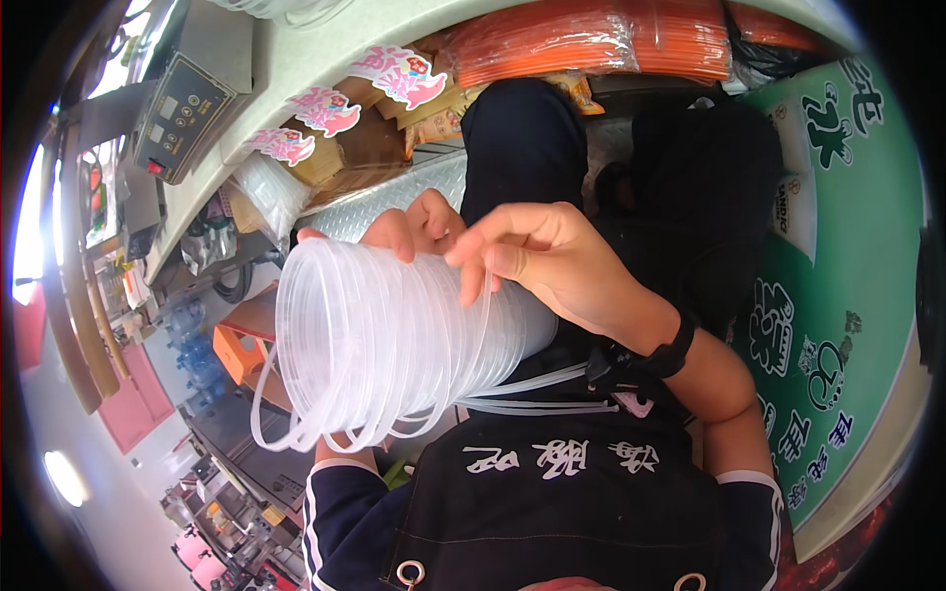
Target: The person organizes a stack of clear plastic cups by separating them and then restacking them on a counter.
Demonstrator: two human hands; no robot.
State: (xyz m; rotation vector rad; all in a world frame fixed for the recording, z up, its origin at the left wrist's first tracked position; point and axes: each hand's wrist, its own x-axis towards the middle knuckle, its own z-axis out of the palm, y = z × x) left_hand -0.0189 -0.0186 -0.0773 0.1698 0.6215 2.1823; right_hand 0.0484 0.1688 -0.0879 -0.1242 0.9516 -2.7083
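Many stacked clear cups (pixel 394 335) in curled left hand (pixel 412 231), right hand (pixel 557 261) pinched on handle (pixel 487 307).

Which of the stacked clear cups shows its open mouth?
The end cup at the picture's left: its wide mouth faces out, while the rest of the stack shows only rims and outer walls.

The right hand (pixel 545 254) curls loosely, close to the bent left hand (pixel 394 233) (partly hidden).
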